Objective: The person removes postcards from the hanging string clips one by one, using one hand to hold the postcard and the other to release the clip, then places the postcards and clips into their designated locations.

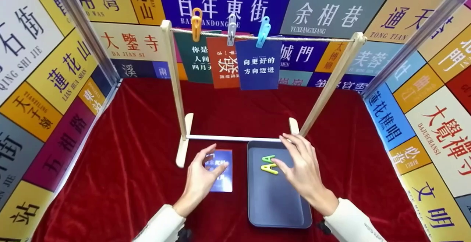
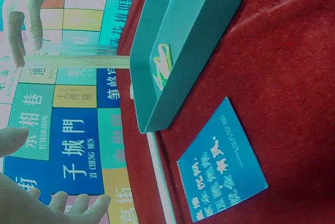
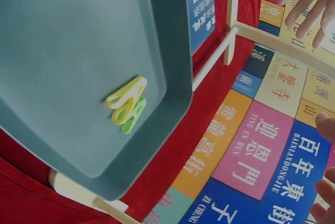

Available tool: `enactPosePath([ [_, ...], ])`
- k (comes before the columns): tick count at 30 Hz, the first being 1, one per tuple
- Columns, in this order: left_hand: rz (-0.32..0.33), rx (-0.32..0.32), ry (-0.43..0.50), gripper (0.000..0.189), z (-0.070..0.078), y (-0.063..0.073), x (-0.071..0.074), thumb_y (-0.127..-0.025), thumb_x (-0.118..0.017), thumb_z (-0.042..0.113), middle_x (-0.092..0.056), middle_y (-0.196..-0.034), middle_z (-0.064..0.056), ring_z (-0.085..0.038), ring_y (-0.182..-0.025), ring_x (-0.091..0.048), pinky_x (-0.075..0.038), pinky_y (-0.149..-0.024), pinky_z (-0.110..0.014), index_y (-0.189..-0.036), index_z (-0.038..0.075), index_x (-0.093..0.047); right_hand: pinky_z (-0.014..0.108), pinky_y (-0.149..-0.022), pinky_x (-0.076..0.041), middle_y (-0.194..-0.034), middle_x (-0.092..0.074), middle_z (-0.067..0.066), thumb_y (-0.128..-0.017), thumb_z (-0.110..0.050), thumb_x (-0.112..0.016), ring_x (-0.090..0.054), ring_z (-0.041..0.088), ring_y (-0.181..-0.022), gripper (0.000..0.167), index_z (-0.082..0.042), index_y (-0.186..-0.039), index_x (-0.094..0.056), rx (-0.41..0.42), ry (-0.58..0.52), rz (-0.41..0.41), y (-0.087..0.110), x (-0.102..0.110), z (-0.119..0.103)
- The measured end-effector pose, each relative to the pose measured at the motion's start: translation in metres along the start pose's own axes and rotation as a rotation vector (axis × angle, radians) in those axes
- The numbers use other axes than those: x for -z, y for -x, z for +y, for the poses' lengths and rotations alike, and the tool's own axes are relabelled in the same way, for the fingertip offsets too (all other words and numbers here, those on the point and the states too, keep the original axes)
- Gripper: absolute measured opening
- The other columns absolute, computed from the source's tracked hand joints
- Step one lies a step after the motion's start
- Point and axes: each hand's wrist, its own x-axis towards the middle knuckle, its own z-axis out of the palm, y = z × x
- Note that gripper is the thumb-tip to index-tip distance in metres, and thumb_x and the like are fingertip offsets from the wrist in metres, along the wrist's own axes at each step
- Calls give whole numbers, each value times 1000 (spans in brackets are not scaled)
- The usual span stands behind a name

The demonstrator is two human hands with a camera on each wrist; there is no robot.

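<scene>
My left hand [image 1: 201,174] hovers over a blue card [image 1: 227,174] lying on the red cloth, fingers loosely bent and holding nothing. In the left wrist view the hand stands apart from the card [image 2: 222,161]. Above the right part of a dark grey tray [image 1: 279,209] is my right hand [image 1: 304,166], its fingers relaxed with nothing between them. Inside the tray lie a green clothespin [image 1: 268,158] and a yellow clothespin [image 1: 269,168]; in the right wrist view the yellow clothespin [image 3: 126,96] partly overlaps the green clothespin [image 3: 135,116].
Behind the tray stands a wooden frame [image 1: 327,83] with a string [image 1: 305,38]. Hanging from it are a green card [image 1: 195,59], a red card [image 1: 222,74] and a blue printed card [image 1: 259,78], with an orange clothespin [image 1: 197,24], a grey clothespin [image 1: 231,30] and a light-blue clothespin [image 1: 263,32].
</scene>
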Motion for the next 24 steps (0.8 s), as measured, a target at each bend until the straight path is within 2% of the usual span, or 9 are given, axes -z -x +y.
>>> enactPosePath([
  [9,-42,-63,25,61,19,-6,5,-80,-85,18,-67,-128,-10,-29,-116,-65,-58,-94,-40,-135,11,-61,34,-116,-37,-137,-60,17,-67,-15,-93,-46,34,-136,75,-1,-134,-61,67,-5,-4,-19,12,-8],
  [17,-68,-77,65,65,35,-10,9,-81,-85,22,-64,-132,-8,-26,-121,-63,-58,-97,-43,-139,15,-58,34,-124,-30,-136,-60,19,-77,-25,-88,-45,32,-140,69,0,-135,-60,188,46,2,-37,19,-11],
  [21,-70,-84,75,64,41,-12,11,-81,-85,23,-64,-134,-6,-25,-121,-62,-59,-95,-42,-139,17,-58,34,-126,-27,-138,-59,19,-87,-35,-79,-44,32,-141,63,0,-136,-59,218,54,1,-43,22,-12],
  [24,-69,-98,88,65,45,-14,12,-79,-86,21,-65,-134,-6,-24,-119,-63,-60,-95,-39,-139,17,-59,36,-127,-27,-139,-59,18,-89,-37,-76,-44,32,-141,63,0,-137,-58,228,47,2,-47,23,-13],
])
